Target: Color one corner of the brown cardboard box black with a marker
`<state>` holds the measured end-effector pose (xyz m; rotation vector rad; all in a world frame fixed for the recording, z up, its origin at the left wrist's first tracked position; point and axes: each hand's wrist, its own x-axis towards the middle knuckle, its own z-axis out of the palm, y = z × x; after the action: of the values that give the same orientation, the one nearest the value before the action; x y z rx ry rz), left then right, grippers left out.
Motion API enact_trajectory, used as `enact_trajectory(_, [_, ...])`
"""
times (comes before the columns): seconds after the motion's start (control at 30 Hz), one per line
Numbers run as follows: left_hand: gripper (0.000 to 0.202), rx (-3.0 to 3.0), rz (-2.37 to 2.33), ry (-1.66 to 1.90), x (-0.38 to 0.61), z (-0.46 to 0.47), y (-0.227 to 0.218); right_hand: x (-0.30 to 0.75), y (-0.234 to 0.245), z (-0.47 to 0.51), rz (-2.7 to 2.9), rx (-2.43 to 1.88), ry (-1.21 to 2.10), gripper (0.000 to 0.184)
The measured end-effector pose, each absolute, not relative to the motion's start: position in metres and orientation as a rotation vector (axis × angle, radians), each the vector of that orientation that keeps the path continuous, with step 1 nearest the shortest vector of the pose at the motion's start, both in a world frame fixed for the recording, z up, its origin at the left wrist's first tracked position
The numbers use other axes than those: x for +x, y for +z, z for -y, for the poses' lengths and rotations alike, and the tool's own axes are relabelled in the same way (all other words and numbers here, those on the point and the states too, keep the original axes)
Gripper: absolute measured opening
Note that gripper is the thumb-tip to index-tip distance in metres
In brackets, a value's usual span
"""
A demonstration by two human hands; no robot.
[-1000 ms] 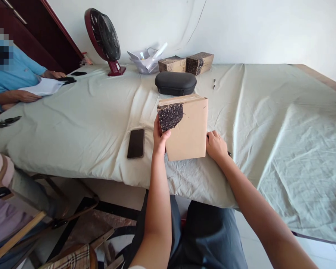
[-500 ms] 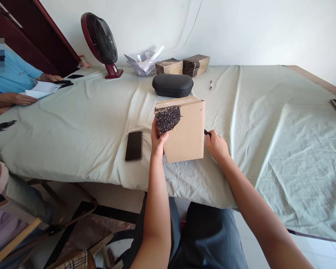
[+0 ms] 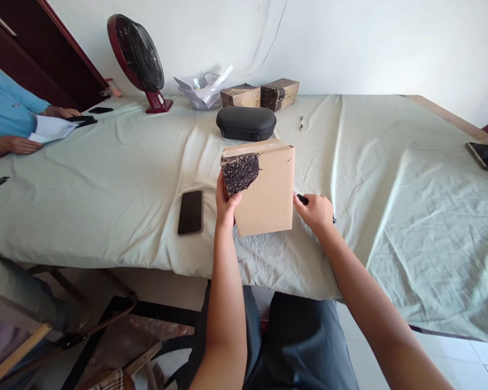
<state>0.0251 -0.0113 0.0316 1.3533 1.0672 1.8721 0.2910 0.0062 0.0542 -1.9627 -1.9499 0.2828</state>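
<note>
A cardboard box [image 3: 268, 195] is tilted up in front of me, with a dense black pen pattern [image 3: 241, 173] over its upper left corner and a small dark mark near its upper right. My left hand [image 3: 228, 203] grips its left side, thumb on the front face and fingers partly hidden behind. Beside the right edge, my right hand [image 3: 315, 210] is closed around a black pen [image 3: 303, 199]. The pen's other end pokes out near the wrist. My right fingertips are at the box edge; whether they touch it I cannot tell.
A phone [image 3: 190, 212] lies left of the box, and a black case [image 3: 246, 123] behind it. Two patterned boxes [image 3: 280, 94], a basket of papers [image 3: 203, 95] and a fan [image 3: 138, 59] stand along the wall. A person in blue [image 3: 12, 108] holds papers at far left.
My right hand has turned and its fingers have come closer to the box edge; the pen's rear end now shows. The view has shifted slightly right. My left hand keeps its hold.
</note>
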Motion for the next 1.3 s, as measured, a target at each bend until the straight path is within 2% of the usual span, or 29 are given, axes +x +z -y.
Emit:
enact_trajectory(0.2, [0.113, 1.372, -1.044, 1.868, 0.026, 0.013, 0.035, 0.285, 0.059, 0.001, 2.058, -1.844, 0.297, 0.036])
enact_trajectory(0.37, [0.116, 1.417, -1.041, 1.823, 0.027, 0.014, 0.032, 0.275, 0.057, 0.003, 2.183, -1.905, 0.199, 0.030])
enact_trajectory(0.43, [0.115, 1.438, -1.016, 1.805, 0.026, 0.015, 0.030, 0.278, 0.054, 0.001, 2.180, -1.858, 0.121, 0.036])
enact_trajectory(0.5, [0.113, 1.457, -1.002, 1.802, 0.025, 0.016, 0.028, 0.284, 0.050, 0.001, 2.125, -1.635, 0.181, 0.052])
enact_trajectory(0.63, [0.111, 1.488, -0.982, 1.813, 0.026, 0.020, 0.028, 0.291, 0.040, 0.004, 2.038, -0.935, 0.738, 0.094])
enact_trajectory(0.7, [0.109, 1.491, -0.947, 1.819, 0.026, 0.023, 0.029, 0.285, 0.035, 0.008, 2.021, -0.830, 0.963, 0.114])
enact_trajectory(0.77, [0.101, 1.455, -0.917, 1.808, 0.022, 0.027, 0.031, 0.278, 0.031, 0.012, 1.983, -0.830, 1.098, 0.126])
enact_trajectory(0.87, [0.089, 1.397, -1.062, 1.702, 0.002, 0.037, 0.037, 0.272, 0.027, 0.014, 1.927, -0.805, 1.193, 0.129])
enact_trajectory(1.03, [0.074, 1.335, -2.195, 1.321, -0.044, 0.058, 0.052, 0.273, 0.023, 0.012, 1.903, -0.799, 1.197, 0.130])
enact_trajectory(1.1, [0.072, 1.154, -2.463, 1.138, -0.055, 0.063, 0.057, 0.273, 0.021, 0.011, 1.897, -0.773, 1.179, 0.128])
enact_trajectory(1.23, [0.075, 0.895, -2.661, 0.648, -0.061, 0.060, 0.067, 0.271, 0.021, 0.009, 1.885, -0.674, 1.154, 0.126])
enact_trajectory(1.3, [0.078, 0.854, -2.689, 0.529, -0.059, 0.057, 0.071, 0.271, 0.022, 0.009, 1.882, -0.652, 1.166, 0.125])
